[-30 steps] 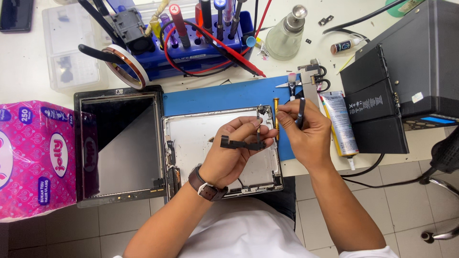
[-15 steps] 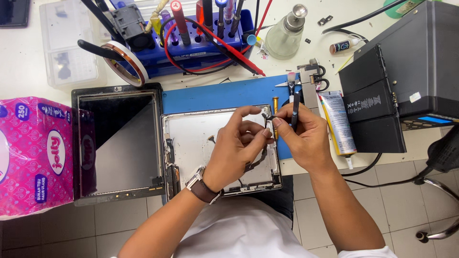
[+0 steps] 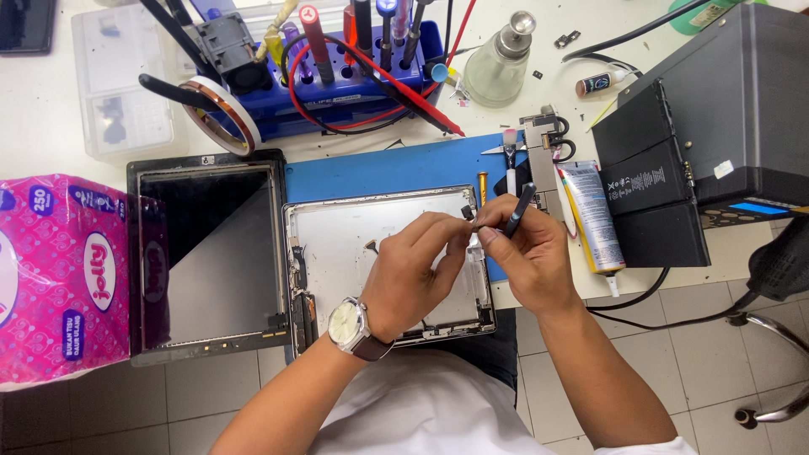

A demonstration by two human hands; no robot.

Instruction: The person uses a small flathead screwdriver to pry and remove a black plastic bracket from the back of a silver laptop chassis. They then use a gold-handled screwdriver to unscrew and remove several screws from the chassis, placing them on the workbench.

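Observation:
An opened silver tablet shell (image 3: 337, 227) lies on a blue work mat (image 3: 379, 173). My left hand (image 3: 413, 270), with a wristwatch (image 3: 347, 324) on its wrist, rests over the shell's right half, its fingertips pinching a small dark part (image 3: 468, 215) at the upper right corner. My right hand (image 3: 527, 253) meets it there and holds a thin black tool (image 3: 518, 211) that points up and to the right. The fingertips of both hands touch.
The detached tablet screen (image 3: 206, 253) lies left of the shell, beside a pink tissue pack (image 3: 59, 270). A blue tool rack (image 3: 337, 63) with red cables, a tape roll (image 3: 223, 114), a glass bottle (image 3: 497, 63), a glue tube (image 3: 590, 215) and black batteries (image 3: 653, 185) surround the mat.
Both hands have shifted slightly up toward the shell's upper right corner. The long dark strip that my left hand held a second ago is out of sight.

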